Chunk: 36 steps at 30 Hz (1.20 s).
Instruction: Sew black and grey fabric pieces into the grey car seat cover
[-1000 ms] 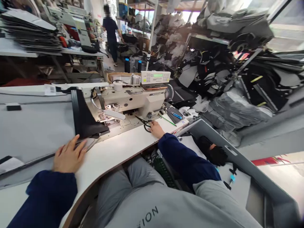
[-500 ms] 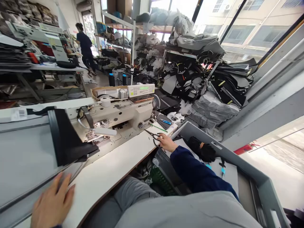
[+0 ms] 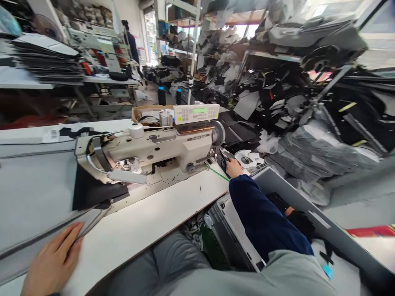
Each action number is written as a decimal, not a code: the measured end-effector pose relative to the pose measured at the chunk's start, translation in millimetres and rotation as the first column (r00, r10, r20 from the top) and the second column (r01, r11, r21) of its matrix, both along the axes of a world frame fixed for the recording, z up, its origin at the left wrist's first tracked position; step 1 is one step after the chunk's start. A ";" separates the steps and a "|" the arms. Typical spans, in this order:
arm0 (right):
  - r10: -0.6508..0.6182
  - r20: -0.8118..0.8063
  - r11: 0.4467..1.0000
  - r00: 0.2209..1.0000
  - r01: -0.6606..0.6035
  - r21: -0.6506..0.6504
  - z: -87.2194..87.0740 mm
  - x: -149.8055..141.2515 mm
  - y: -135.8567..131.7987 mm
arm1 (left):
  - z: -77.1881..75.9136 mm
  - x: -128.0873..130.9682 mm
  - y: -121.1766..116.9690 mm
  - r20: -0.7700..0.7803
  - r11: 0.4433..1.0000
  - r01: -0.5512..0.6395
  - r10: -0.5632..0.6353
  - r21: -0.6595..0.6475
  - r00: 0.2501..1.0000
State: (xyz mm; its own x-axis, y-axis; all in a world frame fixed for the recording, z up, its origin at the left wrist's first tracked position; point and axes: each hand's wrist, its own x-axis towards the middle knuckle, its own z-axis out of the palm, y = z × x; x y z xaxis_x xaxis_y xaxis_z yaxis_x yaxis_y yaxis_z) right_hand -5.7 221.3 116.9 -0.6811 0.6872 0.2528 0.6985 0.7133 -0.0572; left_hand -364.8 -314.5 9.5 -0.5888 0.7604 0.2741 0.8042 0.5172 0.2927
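My left hand [image 3: 52, 261] lies flat, fingers stretched out, on the edge of a large grey panel [image 3: 37, 181] with dark piping. A black piece [image 3: 95, 191] joined to the panel lies by the needle end of the sewing machine [image 3: 163, 144]. At the machine's right end, my right hand [image 3: 233, 167] is closed on scissors [image 3: 224, 155], their tips pointing away from me over a dark pad. Most of the scissors is hidden by the fingers. A green strip [image 3: 217, 172] lies on the table just left of this hand.
A control box [image 3: 196, 113] tops the machine. White tape rolls [image 3: 248, 158] lie beyond my right hand. A grey bin [image 3: 286, 197] with black pieces stands to the right. Heaped materials [image 3: 262, 90] fill the back. A person [image 3: 132, 43] is far off.
My right hand has carried the scissors from the table's front edge back to the pad by the tape rolls. My left hand stays on the panel. The view has turned and shifted.
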 end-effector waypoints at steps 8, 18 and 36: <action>0.508 0.028 0.851 0.861 -0.497 -0.169 -15.4 -127.9 -145.7 | 21.9 19.9 5.9 -0.101 0.998 -0.039 0.035 -0.044 0.994; 0.332 -0.124 0.911 0.935 -0.352 -0.216 -29.7 -242.5 -161.0 | 16.4 22.6 0.2 -0.060 0.997 -0.049 0.053 0.061 0.997; -0.236 -0.709 0.722 0.665 -0.368 -0.586 -53.0 -171.2 -168.7 | 40.0 81.8 40.4 0.426 0.875 -0.157 -0.061 0.457 0.903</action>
State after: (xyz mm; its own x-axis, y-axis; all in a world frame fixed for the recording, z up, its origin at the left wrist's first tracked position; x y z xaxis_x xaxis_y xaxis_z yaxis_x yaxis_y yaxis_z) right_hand -177.0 52.7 63.8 -0.5421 0.8209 0.1795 0.1647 0.3132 -0.9353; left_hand -283.0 -274.1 49.5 -0.7606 0.5701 0.3107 0.5273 0.2633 0.8078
